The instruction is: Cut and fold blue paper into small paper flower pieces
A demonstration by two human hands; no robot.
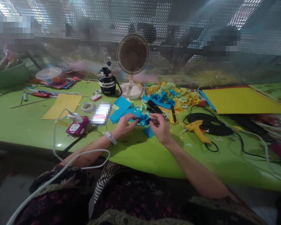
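Note:
Both my hands meet over the green table [25,125] on a small folded blue paper piece [144,119]. My left hand [125,125], with a white band on its wrist, pinches the piece's left side. My right hand [160,126] has its fingers closed on the right side. A blue paper scrap [149,132] lies just below my right hand. Cut blue sheets [121,107] lie right behind the piece.
A yellow glue gun [196,129] with black cord lies to the right, and scissors [155,107] behind my hands. Folded yellow, green and blue papers [173,93] are heaped farther back. A fan [132,62], a black jug [107,82], a phone [101,113] and a pink socket [76,127] stand left.

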